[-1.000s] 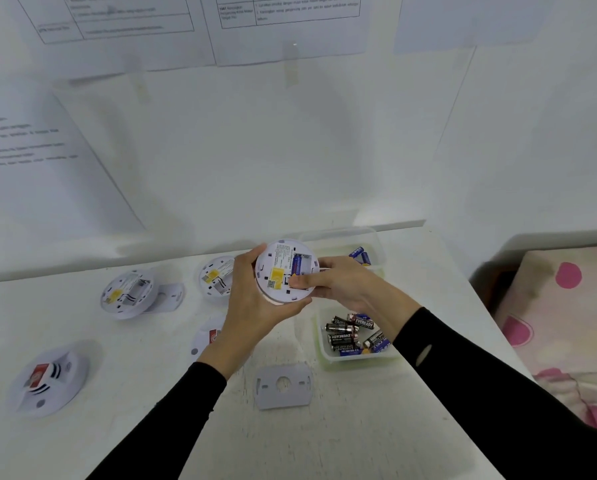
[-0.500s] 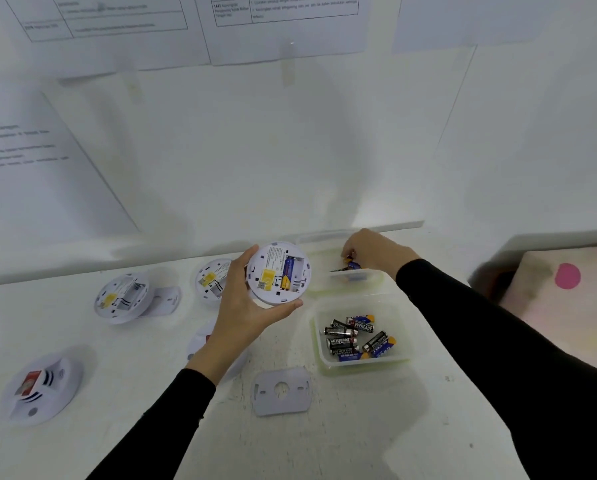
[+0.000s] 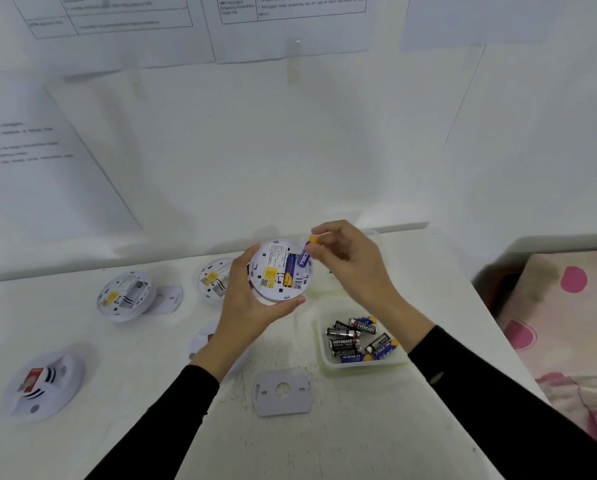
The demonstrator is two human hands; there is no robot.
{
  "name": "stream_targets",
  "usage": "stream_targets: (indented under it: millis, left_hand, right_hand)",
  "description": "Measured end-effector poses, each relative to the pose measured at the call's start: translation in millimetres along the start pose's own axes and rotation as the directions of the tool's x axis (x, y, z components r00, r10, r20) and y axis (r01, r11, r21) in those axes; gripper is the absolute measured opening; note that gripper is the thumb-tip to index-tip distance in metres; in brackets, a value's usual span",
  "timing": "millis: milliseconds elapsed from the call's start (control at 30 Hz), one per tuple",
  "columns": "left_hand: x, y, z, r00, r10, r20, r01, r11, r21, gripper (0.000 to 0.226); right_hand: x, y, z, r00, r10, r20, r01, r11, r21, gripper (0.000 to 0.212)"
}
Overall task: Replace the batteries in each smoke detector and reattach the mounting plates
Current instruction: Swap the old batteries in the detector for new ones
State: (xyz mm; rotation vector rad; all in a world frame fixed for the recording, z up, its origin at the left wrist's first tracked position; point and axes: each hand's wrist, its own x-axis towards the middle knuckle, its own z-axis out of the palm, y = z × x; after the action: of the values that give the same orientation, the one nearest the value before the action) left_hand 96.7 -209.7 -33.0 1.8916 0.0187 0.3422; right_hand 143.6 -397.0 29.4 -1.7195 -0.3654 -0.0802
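Observation:
My left hand (image 3: 246, 306) grips a round white smoke detector (image 3: 276, 275) above the table, its back facing me; one blue and yellow battery lies in its open bay. My right hand (image 3: 350, 261) pinches a second blue battery (image 3: 305, 254) by its yellow end, right over the empty slot beside the first. A loose grey mounting plate (image 3: 282, 393) lies flat on the table below the hands. Two more detectors lie back-up at the far left (image 3: 123, 296) and behind my left hand (image 3: 214, 278). Another detector (image 3: 42, 382) lies face-up at the near left.
A clear tub (image 3: 324, 355) holding several black and blue batteries stands right of the plate. A second clear tub (image 3: 319, 289) sits behind it, mostly hidden by my right hand. A further detector is half hidden under my left wrist. Pink spotted bedding (image 3: 567, 323) lies past the table's right edge.
My right hand left the rear tub with a blue battery and brought it to the detector's bay. My left hand tilted the detector slightly and kept holding it.

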Motion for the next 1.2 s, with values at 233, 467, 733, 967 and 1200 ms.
stream_targets:
  millis: [233, 467, 733, 967, 1200]
  left_hand:
    - [-2, 8, 8, 0.996, 0.088, 0.013, -0.088, 0.996, 0.028, 0.103]
    - [-4, 12, 8, 0.993, 0.114, -0.031, -0.112, 0.992, 0.057, 0.102]
    - [-2, 15, 7, 0.991, 0.088, -0.100, -0.089, 0.996, 0.001, 0.102]
    - [-2, 7, -14, 0.997, 0.036, -0.070, -0.035, 0.999, 0.012, 0.106]
    - [-12, 5, -42, 0.997, -0.029, -0.071, 0.021, 0.993, -0.112, 0.108]
  right_hand:
    - [-11, 19, 8, 0.991, -0.133, -0.026, 0.122, 0.958, -0.261, 0.015]
    - [-8, 18, 8, 0.983, -0.164, 0.078, 0.181, 0.915, -0.361, 0.014]
    - [-21, 11, 5, 0.936, -0.215, 0.278, 0.343, 0.731, -0.589, 0.051]
    - [-45, 11, 3, 0.986, -0.091, 0.139, 0.138, 0.913, -0.383, 0.037]
    - [-128, 46, 45, 0.729, 0.082, 0.680, 0.401, 0.753, -0.521, 0.046]
